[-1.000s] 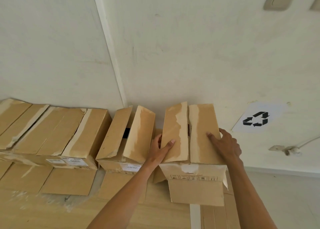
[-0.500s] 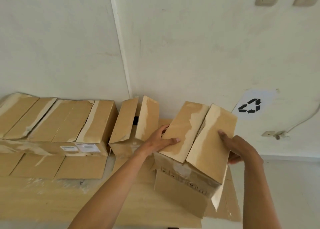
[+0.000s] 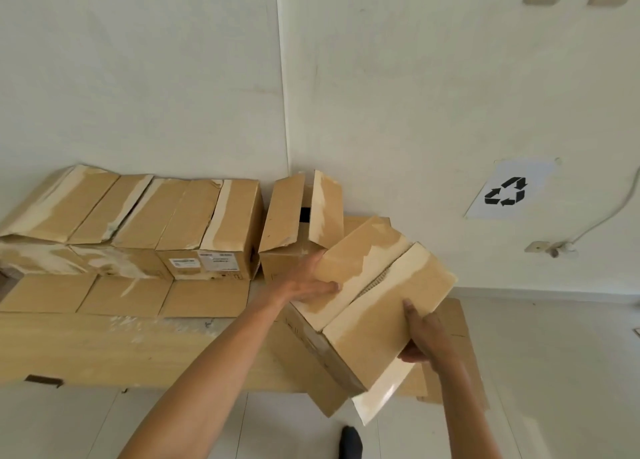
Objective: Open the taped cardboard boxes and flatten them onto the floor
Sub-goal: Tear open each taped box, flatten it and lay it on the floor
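Observation:
A brown cardboard box (image 3: 374,306) with torn tape strips on its top flaps is tilted and lifted toward me, turned diagonally. My left hand (image 3: 308,282) grips its left flap edge. My right hand (image 3: 420,334) holds its right side, thumb on top. The two top flaps are slightly parted along the middle seam. A loose strip of tape (image 3: 381,392) hangs from the near corner. Another box (image 3: 298,219) with parted flaps stands against the wall just behind it.
A row of several more boxes (image 3: 138,216) lines the wall to the left, standing on flattened cardboard sheets (image 3: 121,327) on the floor. A recycling sign (image 3: 507,191) and a cable with socket (image 3: 550,247) are on the right wall. White tiled floor lies at right.
The box was pulled off the row by the wall, toward me and to the right, and rotated diagonally. Both hands kept hold; my right hand slid to the near right side.

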Demonstrator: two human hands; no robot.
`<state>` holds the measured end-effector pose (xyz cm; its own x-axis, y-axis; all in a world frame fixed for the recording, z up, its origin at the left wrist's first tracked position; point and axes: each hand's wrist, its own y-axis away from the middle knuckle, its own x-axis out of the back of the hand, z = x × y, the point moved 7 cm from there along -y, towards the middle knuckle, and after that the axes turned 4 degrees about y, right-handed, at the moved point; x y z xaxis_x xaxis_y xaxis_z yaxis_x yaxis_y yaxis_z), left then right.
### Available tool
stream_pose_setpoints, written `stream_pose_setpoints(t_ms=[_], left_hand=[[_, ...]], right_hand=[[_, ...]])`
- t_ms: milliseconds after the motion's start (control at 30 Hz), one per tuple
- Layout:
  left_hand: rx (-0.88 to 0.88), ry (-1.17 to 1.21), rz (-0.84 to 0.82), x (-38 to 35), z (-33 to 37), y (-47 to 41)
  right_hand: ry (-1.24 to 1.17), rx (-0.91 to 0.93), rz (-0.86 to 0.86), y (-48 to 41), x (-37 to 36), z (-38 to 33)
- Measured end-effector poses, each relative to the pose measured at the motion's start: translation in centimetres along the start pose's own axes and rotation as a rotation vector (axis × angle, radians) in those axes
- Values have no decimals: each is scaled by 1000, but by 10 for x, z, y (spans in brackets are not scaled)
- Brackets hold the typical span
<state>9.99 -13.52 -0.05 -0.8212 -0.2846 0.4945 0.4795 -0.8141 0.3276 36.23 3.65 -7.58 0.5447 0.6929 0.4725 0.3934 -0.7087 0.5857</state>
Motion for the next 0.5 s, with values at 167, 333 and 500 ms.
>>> stream_pose_setpoints(t_ms=[167,333,500], left_hand=[[-39,-592,343,-7,13,0],[-164,-628,408,-20,24,9],[-183,-710,376,-30,18,18]], right_hand=[[-146,-25,26,35,-12,2],[-218,-58,-22,37,-11,11],[-266,40,4,18,7,22]])
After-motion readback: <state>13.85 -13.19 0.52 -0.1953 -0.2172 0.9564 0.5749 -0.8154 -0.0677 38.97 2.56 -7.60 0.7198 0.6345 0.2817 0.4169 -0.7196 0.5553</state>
